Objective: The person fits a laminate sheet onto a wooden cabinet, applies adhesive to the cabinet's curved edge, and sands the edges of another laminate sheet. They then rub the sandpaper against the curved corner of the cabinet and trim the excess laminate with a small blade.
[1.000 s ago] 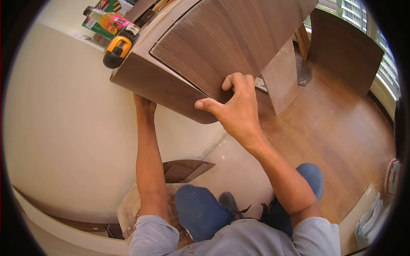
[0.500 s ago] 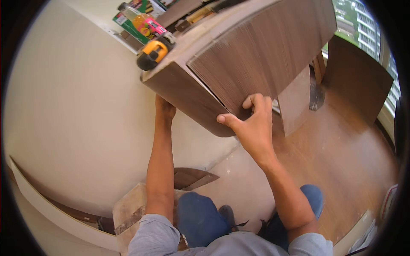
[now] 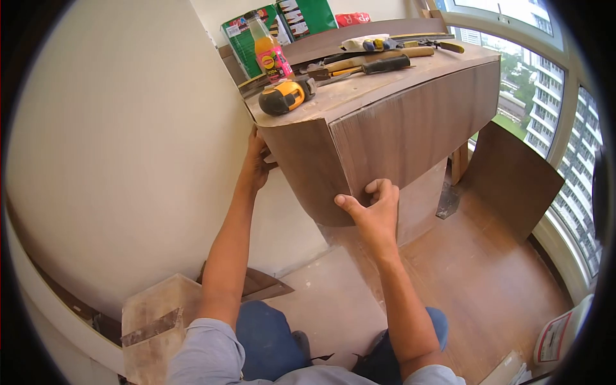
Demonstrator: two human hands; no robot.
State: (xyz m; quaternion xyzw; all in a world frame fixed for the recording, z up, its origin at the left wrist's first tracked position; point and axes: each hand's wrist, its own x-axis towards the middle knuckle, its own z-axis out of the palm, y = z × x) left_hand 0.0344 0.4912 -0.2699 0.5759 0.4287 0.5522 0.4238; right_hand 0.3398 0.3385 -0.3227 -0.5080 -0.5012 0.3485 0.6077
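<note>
A brown wood-grain end panel (image 3: pixel 308 167) and a longer front panel (image 3: pixel 417 125) of the same finish meet at a corner of a raised cabinet. My right hand (image 3: pixel 378 218) grips the lower part of this corner, its thumb against the end panel and its curled fingers on the front panel. Close to the wall, my left hand (image 3: pixel 258 163) holds the rear edge of the end panel, with some fingers hidden behind it. On the cabinet top (image 3: pixel 346 99), a yellow-and-black tape measure (image 3: pixel 282 96) lies near the end panel's upper edge.
A drink bottle (image 3: pixel 269 54), a black-handled tool (image 3: pixel 385 63) and other hand tools are on the cabinet top. Green packages (image 3: pixel 308 19) stand behind. A loose brown board (image 3: pixel 513 179) leans near the window, a dusty box (image 3: pixel 154 321) is at left, and a white bucket (image 3: pixel 561 337) at right.
My view has tilted upward, showing more of the cabinet top. The gap at the corner between front and end panels has narrowed to a thin seam. Both hands stay on the panels.
</note>
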